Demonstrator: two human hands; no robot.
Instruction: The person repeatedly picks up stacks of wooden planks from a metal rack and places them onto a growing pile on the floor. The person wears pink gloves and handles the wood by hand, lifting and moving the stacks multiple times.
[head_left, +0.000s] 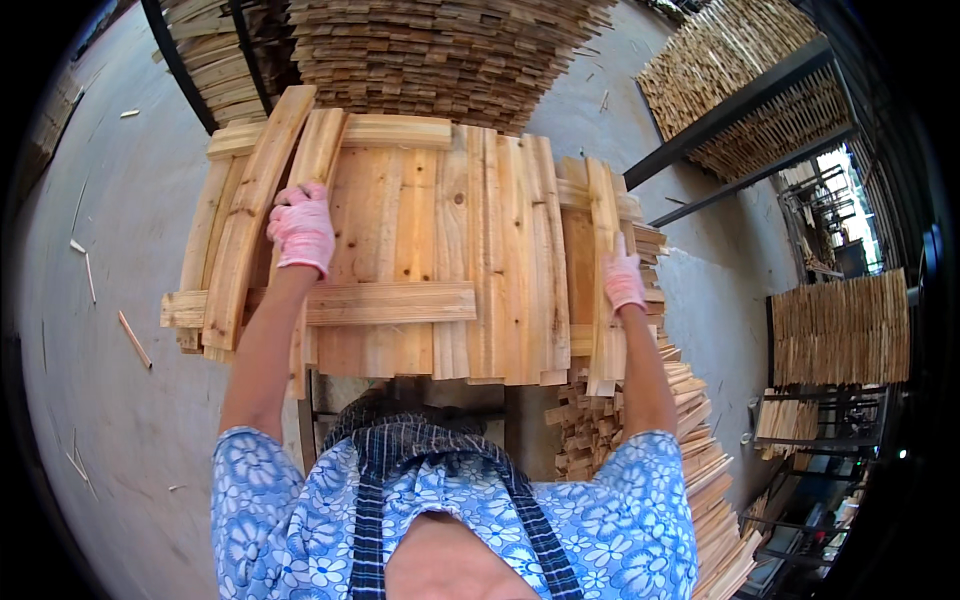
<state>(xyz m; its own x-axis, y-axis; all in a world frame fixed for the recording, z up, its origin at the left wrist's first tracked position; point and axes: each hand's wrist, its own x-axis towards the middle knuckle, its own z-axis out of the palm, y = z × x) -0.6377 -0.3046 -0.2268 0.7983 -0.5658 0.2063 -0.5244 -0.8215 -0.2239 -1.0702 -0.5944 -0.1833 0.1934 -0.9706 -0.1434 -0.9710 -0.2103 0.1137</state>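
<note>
Both gloved hands on boards at a plank-covered worktop

Clock read from picture centre, 12 at top. Left hand (pixel 302 230), pink glove, at 10 o'clock: fingers curled over a narrow board (pixel 323 145), gripping it. Board runs roughly 12-to-6 and crosses over the upper crosspiece (pixel 400 132). Slanted board (pixel 250 225) just beside it, on its 9 o'clock side, also over the crosspieces. Lower crosspiece (pixel 400 303) lies across the planks (pixel 450 220), which sit side by side from 11 to 1 o'clock.

Right hand (pixel 624 278), pink glove, at 3 o'clock: against the outer edge of the right-hand board (pixel 602 330), index finger pointing toward 12; can't tell how firmly it grips, other fingers partly hidden.

Around: big lumber stack (pixel 430 60) at 12, another stack (pixel 740 75) near 2, sticks heaped (pixel 700 470) at 4. Concrete floor (pixel 130 230) at 9, with a loose stick (pixel 134 338) on it.
</note>
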